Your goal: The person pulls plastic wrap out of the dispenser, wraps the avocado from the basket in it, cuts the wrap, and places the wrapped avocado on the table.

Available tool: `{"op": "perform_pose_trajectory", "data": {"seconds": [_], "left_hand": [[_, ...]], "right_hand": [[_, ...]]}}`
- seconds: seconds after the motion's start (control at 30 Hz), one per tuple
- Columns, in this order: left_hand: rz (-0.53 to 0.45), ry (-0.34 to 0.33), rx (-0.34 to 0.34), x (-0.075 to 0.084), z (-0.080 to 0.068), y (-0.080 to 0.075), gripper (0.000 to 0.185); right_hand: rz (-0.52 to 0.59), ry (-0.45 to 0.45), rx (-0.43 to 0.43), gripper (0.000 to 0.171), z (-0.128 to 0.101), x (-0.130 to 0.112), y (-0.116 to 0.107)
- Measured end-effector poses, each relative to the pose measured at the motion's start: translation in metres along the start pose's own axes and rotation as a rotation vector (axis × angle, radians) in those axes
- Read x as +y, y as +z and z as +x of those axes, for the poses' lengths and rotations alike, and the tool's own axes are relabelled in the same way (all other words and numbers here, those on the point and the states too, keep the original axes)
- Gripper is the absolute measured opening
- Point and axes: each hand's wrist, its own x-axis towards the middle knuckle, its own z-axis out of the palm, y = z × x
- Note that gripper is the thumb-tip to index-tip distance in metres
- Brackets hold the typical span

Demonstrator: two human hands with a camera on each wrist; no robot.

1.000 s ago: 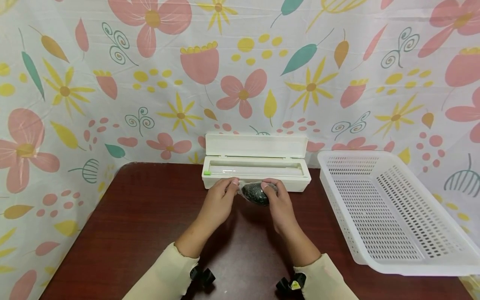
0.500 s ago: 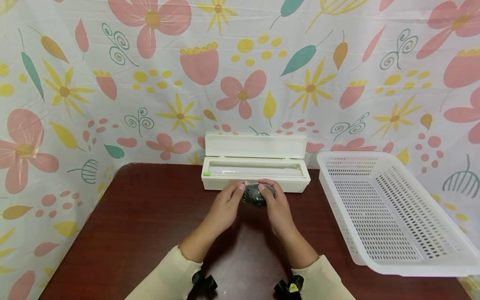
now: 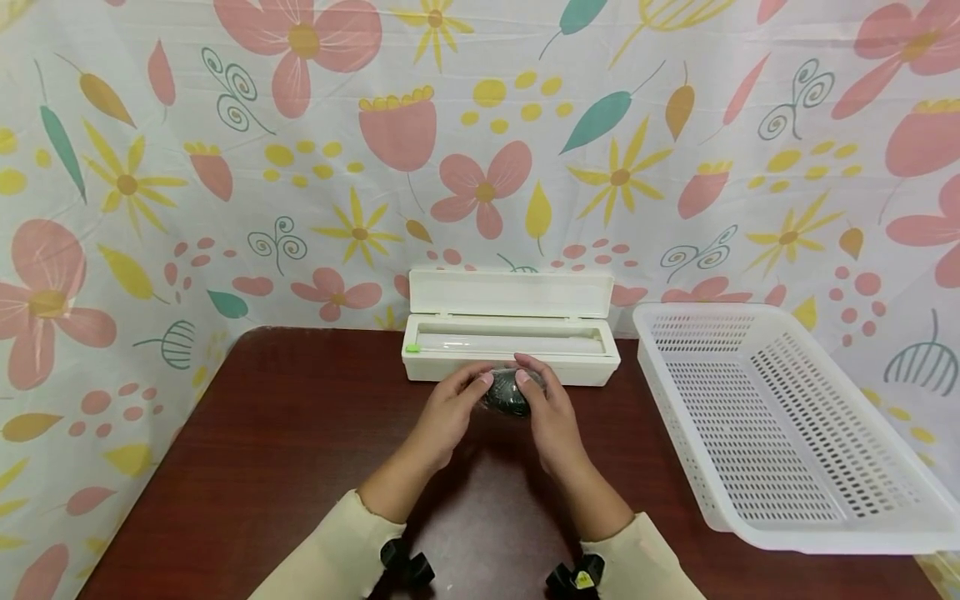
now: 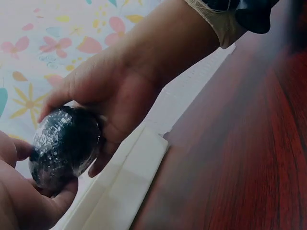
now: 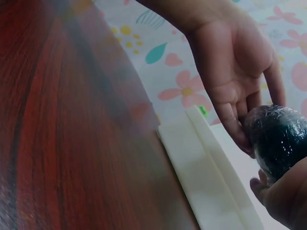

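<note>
A dark green-black, egg-shaped thing (image 3: 507, 392), avocado-like in form, is wrapped in shiny clear film. Both hands hold it up just before the white film dispenser. My left hand (image 3: 444, 417) grips its left end, thumb on the near side. On the right end, my right hand (image 3: 557, 421) has its thumb pressed against the film and its fingers round the far side. The left wrist view shows the wrapped thing (image 4: 66, 146) between the fingers of both hands. Behind stands the film dispenser (image 3: 431, 368), lid raised, with a clear roll (image 3: 510, 342) and green slider (image 3: 413, 347).
A white perforated plastic basket (image 3: 678, 450) stands on the right of the dark red-brown table (image 3: 300, 467). A flower-patterned cloth (image 3: 480, 100) hangs behind the table. Black wrist cameras (image 3: 405, 567) sit at both cuffs.
My left hand has moved right, from pinching a gathered film end to holding the left end of the wrapped thing. The right hand has stayed nearly in place on it.
</note>
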Motion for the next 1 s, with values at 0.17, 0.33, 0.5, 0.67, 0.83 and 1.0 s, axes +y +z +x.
{"op": "perform_pose_trajectory", "data": {"seconds": [0.17,0.33,0.5,0.67,0.83,1.0], "left_hand": [[-0.108,-0.029,-0.008,0.0,0.002,-0.001,0.038],[-0.199,-0.059,-0.044,-0.003,0.004,-0.001,0.04],[-0.231,-0.064,-0.09,-0.006,0.006,-0.002,0.041],[-0.187,-0.074,-0.123,-0.007,0.006,-0.002,0.04],[-0.172,-0.101,-0.175,-0.011,0.005,-0.001,0.043],[-0.177,-0.094,-0.177,-0.012,0.006,-0.002,0.043]], "right_hand": [[0.05,-0.036,-0.03,0.042,-0.001,0.002,0.003],[0.117,-0.084,-0.019,0.045,-0.001,0.005,0.004],[0.24,-0.09,-0.003,0.05,0.0,0.008,0.004],[0.283,-0.042,0.062,0.046,0.001,0.008,0.005],[0.281,-0.001,0.112,0.046,-0.001,0.009,0.003],[0.317,0.015,0.088,0.048,0.001,0.009,0.005]]}}
